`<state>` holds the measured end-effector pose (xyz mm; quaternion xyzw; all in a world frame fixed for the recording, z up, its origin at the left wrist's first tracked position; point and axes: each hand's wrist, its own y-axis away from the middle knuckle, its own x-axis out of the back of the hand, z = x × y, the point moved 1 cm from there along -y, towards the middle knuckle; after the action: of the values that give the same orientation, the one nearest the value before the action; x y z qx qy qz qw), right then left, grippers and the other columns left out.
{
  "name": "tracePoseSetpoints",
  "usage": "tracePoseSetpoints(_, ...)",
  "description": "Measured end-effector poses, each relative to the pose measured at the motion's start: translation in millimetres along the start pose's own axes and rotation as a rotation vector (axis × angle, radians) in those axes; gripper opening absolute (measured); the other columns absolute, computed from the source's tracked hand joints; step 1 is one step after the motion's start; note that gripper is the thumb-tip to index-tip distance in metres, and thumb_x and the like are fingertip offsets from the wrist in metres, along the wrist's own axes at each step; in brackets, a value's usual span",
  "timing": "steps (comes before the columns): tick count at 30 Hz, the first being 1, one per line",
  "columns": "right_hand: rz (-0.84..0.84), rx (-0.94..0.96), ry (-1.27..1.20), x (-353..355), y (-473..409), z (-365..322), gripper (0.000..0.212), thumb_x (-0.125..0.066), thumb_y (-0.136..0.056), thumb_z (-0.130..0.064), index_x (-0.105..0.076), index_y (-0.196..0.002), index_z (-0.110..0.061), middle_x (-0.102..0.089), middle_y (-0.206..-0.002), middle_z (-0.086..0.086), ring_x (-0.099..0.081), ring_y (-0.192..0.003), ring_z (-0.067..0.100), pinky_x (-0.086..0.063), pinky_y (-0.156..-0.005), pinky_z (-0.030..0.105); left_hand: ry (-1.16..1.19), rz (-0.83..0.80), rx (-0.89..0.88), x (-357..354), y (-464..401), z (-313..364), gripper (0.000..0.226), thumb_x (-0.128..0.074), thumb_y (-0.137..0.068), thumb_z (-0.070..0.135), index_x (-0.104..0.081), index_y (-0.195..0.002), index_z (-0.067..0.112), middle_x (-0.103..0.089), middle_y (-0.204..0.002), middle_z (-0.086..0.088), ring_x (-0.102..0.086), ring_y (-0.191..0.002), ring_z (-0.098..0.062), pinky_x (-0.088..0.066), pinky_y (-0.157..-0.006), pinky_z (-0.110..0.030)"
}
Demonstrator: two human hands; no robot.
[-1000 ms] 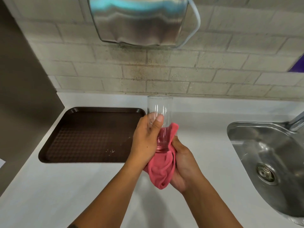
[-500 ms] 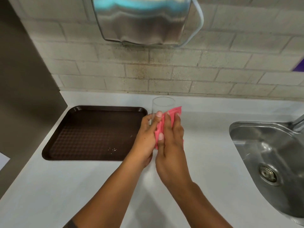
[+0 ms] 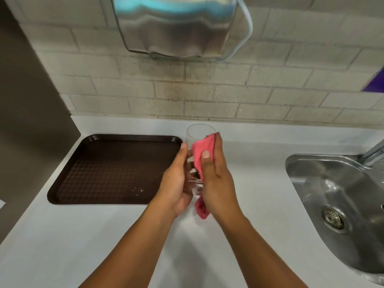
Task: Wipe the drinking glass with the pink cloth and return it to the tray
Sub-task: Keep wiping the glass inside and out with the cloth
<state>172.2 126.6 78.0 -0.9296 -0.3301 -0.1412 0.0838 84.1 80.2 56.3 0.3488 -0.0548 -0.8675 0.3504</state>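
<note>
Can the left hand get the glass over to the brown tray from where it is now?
Probably yes. The left hand grips the drinking glass just right of the brown tray, with nothing between them. The right hand presses the pink cloth against the glass and would need to let go first.

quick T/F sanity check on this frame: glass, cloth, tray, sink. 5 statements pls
1. The left hand holds the drinking glass above the counter. True.
2. The glass stands on the tray. False: it is held in the air to the right of the tray, which carries only a few specks.
3. The right hand presses the pink cloth against the side of the glass. True.
4. The sink is to the left of the tray. False: it is at the right edge of the view.
5. The glass is upside down. False: its open rim faces up.
</note>
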Motion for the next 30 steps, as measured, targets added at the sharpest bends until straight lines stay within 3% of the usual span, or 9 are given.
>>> tracePoseSetpoints(2, -0.035, 0.049, 0.092, -5.6, 10.4, -3.7, 0.061, -0.028, -0.111, -0.045, 0.003, -0.163, -0.046, 0.002, -0.176, -0.017, -0.011, -0.158, 0.001, -0.016, -0.12, 0.01, 0.017, -0.019, 0.01, 1.7, -1.3, 1.4, 0.05, -0.046, -0.112, 0.044, -0.087, -0.111, 0.014, -0.087, -0.102, -0.009, -0.084, -0.09, -0.017, -0.063, -0.082, -0.032)
tracePoseSetpoints(4, -0.06, 0.075, 0.169, -5.9, 12.0, -8.2, 0.061, -0.027, -0.111, -0.044, 0.005, -0.163, -0.045, 0.016, -0.173, -0.02, -0.008, -0.16, 0.004, -0.019, -0.127, 0.022, -0.001, -0.025, 0.016, 1.0, 0.1, 1.8, 0.051, -0.042, -0.114, 0.04, -0.089, -0.108, 0.02, -0.086, -0.11, -0.005, -0.082, -0.103, -0.015, -0.058, -0.1, -0.034)
tracePoseSetpoints(6, -0.052, 0.104, 0.223, -2.3, 3.1, -12.2, 0.062, -0.03, -0.111, -0.041, 0.002, -0.164, -0.045, 0.018, -0.173, -0.018, -0.01, -0.162, 0.012, -0.026, -0.129, 0.037, -0.053, -0.042, 0.003, 0.4, 3.3, 2.5, 0.044, -0.045, -0.113, 0.041, -0.078, -0.132, 0.02, -0.081, -0.129, -0.006, -0.075, -0.124, -0.019, -0.052, -0.113, -0.04)
tracePoseSetpoints(9, 0.004, 0.117, 0.18, 9.7, -21.3, -14.2, 0.065, -0.038, -0.11, -0.036, -0.004, -0.166, -0.038, -0.001, -0.175, -0.009, -0.03, -0.156, 0.023, -0.038, -0.121, 0.038, -0.205, -0.075, -0.035, -1.5, 2.9, 0.4, 0.042, -0.047, -0.111, 0.046, -0.08, -0.123, 0.024, -0.083, -0.122, -0.008, -0.078, -0.115, -0.024, -0.056, -0.108, -0.045)
tracePoseSetpoints(13, 0.055, -0.066, 0.043, 25.0, -41.1, -8.8, 0.055, -0.037, -0.11, -0.043, -0.023, -0.163, -0.035, -0.056, -0.148, 0.008, -0.065, -0.118, 0.025, -0.05, -0.085, 0.024, -0.365, -0.117, -0.085, -2.1, 4.6, -0.7, 0.054, -0.045, -0.104, 0.062, -0.08, -0.116, 0.022, -0.082, -0.093, -0.009, -0.08, -0.078, -0.021, -0.064, -0.075, -0.036)
tracePoseSetpoints(17, 0.029, -0.034, 0.129, 34.2, -42.7, -8.3, 0.043, -0.027, -0.112, -0.043, -0.046, -0.145, -0.023, -0.065, -0.094, -0.009, -0.066, -0.076, -0.002, -0.043, -0.053, 0.006, -0.427, -0.126, -0.137, 3.7, 3.9, -4.3, 0.069, -0.065, -0.082, 0.077, -0.069, -0.124, 0.022, -0.078, -0.115, -0.025, -0.078, -0.106, -0.045, -0.063, -0.096, -0.058)
tracePoseSetpoints(21, 0.04, 0.028, 0.299, 38.9, -44.0, -2.8, 0.047, -0.022, -0.112, -0.043, -0.06, -0.117, -0.016, -0.066, -0.079, -0.004, -0.067, -0.064, 0.011, -0.051, -0.055, 0.017, -0.553, -0.114, -0.204, 13.5, -0.5, -2.3, 0.076, -0.076, -0.077, 0.074, -0.06, -0.133, 0.025, -0.08, -0.105, -0.005, -0.08, -0.086, -0.026, -0.065, -0.08, -0.05)
tracePoseSetpoints(25, 0.083, 0.026, 0.344, 46.4, -46.1, 5.0, 0.044, -0.028, -0.111, -0.032, -0.055, -0.078, -0.022, -0.064, -0.068, 0.0, -0.062, -0.059, 0.017, -0.043, -0.051, 0.019, -0.58, -0.103, -0.276, 21.9, -6.1, 1.8, 0.072, -0.085, -0.078, 0.052, -0.055, -0.139, 0.03, -0.069, -0.125, -0.015, -0.081, -0.093, -0.033, -0.066, -0.088, -0.048)
tracePoseSetpoints(30, 0.09, -0.119, 0.069, 60.0, -41.5, 17.2, 0.046, -0.039, -0.108, -0.046, -0.067, -0.086, -0.017, -0.072, -0.074, 0.008, -0.064, -0.062, 0.02, -0.053, -0.064, 0.031, -0.768, -0.056, -0.364, 39.7, -11.7, 14.5, 0.075, -0.089, -0.071, 0.051, -0.06, -0.139, 0.038, -0.065, -0.128, 0.011, -0.077, -0.108, -0.008, -0.062, -0.084, -0.027)
